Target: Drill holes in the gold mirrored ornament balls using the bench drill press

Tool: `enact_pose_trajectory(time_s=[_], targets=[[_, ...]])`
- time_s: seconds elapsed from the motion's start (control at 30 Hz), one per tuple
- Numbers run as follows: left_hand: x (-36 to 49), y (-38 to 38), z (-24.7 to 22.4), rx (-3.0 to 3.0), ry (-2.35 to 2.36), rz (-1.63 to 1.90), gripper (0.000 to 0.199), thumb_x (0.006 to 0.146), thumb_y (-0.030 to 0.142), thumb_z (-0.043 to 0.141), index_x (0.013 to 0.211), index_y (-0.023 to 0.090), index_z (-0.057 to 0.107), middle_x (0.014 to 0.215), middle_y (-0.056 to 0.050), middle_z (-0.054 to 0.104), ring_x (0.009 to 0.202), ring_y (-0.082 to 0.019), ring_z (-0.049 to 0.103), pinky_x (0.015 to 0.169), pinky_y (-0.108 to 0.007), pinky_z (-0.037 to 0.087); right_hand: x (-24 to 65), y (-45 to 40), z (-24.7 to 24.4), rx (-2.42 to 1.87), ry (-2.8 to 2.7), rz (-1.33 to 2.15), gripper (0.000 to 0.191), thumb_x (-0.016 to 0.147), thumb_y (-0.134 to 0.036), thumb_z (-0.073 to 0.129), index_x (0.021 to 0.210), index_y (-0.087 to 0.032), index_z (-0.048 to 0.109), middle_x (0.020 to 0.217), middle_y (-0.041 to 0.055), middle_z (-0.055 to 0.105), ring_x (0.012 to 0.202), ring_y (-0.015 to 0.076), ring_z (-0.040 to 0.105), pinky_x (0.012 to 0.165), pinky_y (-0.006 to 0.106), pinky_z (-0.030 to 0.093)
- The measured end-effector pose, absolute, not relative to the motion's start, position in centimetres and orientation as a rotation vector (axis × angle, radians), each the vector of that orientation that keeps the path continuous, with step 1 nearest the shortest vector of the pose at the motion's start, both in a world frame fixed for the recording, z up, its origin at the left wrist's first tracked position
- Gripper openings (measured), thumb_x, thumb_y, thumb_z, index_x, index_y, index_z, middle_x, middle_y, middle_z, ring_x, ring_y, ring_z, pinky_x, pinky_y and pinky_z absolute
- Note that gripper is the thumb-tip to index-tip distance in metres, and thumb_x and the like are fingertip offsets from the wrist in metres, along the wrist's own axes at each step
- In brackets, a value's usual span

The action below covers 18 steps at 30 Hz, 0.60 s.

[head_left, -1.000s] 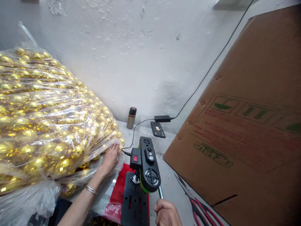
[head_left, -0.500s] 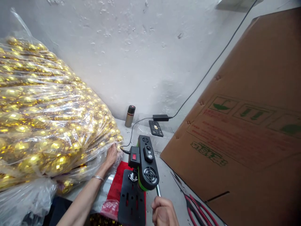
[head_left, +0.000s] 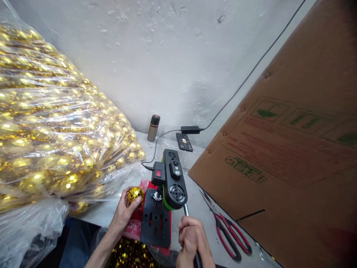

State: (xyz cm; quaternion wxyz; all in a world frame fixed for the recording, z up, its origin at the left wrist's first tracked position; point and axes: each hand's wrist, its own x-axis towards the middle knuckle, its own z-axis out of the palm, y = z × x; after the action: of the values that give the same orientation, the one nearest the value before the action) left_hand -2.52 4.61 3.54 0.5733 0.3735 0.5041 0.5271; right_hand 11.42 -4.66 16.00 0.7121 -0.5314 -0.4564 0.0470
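My left hand [head_left: 122,210] is closed around a shiny gold mirror-tiled ball [head_left: 135,195], left of a black slotted plate [head_left: 155,227]. Mounted above that plate is a black and green machine [head_left: 173,178] with round vents and a red switch [head_left: 158,173]. Closed in a fist, my right hand [head_left: 192,236] grips a tool with a metal shaft [head_left: 186,210] and a dark handle [head_left: 197,259]. Its shaft reaches up to the machine's lower right edge; whether they touch I cannot tell. Red cloth [head_left: 136,216] shows under the plate.
A clear bag [head_left: 95,123] full of gold balls bulges at left. Scissors [head_left: 227,230] with red and black handles lie at right beside a large carton [head_left: 279,149]. Farther back are a spray can [head_left: 153,128], a phone-like black object [head_left: 184,142] and a power adapter [head_left: 190,129].
My left hand has come back from the bag's edge toward me and now holds a gold ball. My right hand stays by the machine, gripping the tool; the view has shifted slightly.
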Motion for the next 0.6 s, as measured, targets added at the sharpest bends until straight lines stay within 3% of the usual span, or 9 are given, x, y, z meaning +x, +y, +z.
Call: enact_pose_trajectory(time_s=[0.1,0.27,0.43,0.6], targets=[[-1.3,2.9,2.8,0.76,1.062,1.111,0.076,0.076,0.073,0.078,0.127,0.019,0.06,0.12,-0.012,0.078,0.103,-0.029,0.078,0.089,-0.041,0.063,11.9,-4.5,15.7,-1.148,-1.04,0.074,0.042,0.109,-0.023,0.048,0.068,-0.021,0.051,0.07,-0.0028,0.054,0.064,0.0108,0.052,0.061,0.026,0.037],[0.0,2.4,2.2,0.903,1.158,1.152,0.074,0.071,0.072,0.081,0.118,0.019,0.059,0.113,-0.014,0.081,0.108,-0.033,0.077,0.096,-0.045,0.06,13.3,-4.2,15.3,-1.073,-1.243,-0.043,0.038,0.107,-0.017,0.047,0.07,-0.021,0.053,0.067,-0.0031,0.055,0.058,0.0097,0.056,0.054,0.023,0.039],[0.4,1.8,2.6,1.349,1.271,1.094,0.053,0.082,0.056,0.076,0.12,0.022,0.064,0.119,-0.013,0.08,0.114,-0.034,0.076,0.102,-0.05,0.059,13.7,-4.1,14.8,-1.059,-1.257,-0.061,0.035,0.106,-0.015,0.046,0.072,-0.022,0.054,0.069,-0.004,0.057,0.056,0.0082,0.056,0.054,0.022,0.04],[0.4,0.8,2.8,1.695,1.29,1.077,0.047,0.085,0.042,0.076,0.127,0.023,0.067,0.123,-0.015,0.079,0.113,-0.037,0.076,0.099,-0.053,0.062,13.8,-4.0,14.4,-1.043,-1.274,-0.088,0.034,0.106,-0.014,0.046,0.073,-0.022,0.055,0.068,-0.003,0.058,0.056,0.0098,0.057,0.055,0.024,0.041]])
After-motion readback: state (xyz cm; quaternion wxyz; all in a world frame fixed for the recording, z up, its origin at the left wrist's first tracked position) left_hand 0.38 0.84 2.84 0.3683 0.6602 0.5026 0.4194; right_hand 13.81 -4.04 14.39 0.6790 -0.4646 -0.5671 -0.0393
